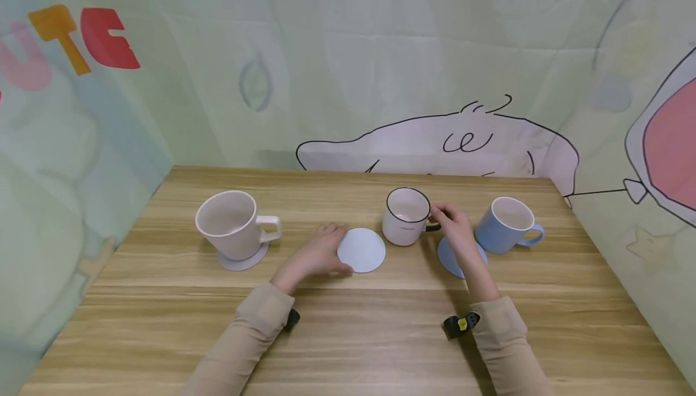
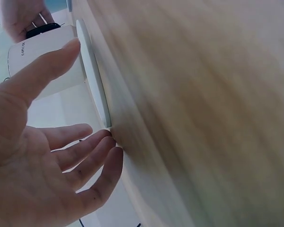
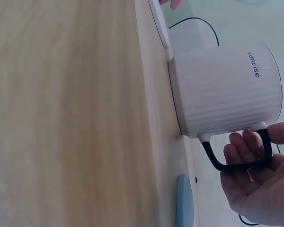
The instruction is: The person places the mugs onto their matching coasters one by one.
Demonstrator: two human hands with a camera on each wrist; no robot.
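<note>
A white mug with a black rim and black handle [image 1: 401, 231] stands just right of a round white coaster [image 1: 361, 251]. My right hand [image 1: 454, 227] grips this mug by its handle; in the right wrist view the mug [image 3: 227, 90] shows ribbed sides and the word "concise". Around the left side of the coaster, my left hand [image 1: 321, 252] spreads thumb and relaxed fingers at its edge. The left wrist view has the coaster [image 2: 92, 71] lying flat beyond the thumb. Whether the mug's base touches the table cannot be told.
A large white mug [image 1: 228, 227] stands on a pale coaster [image 1: 243, 261] at the left. Under my right forearm lies a blue coaster [image 1: 450, 258], with a blue mug [image 1: 502, 227] beside it. A printed cloth [image 1: 348, 81] hangs behind the wooden table [image 1: 370, 335].
</note>
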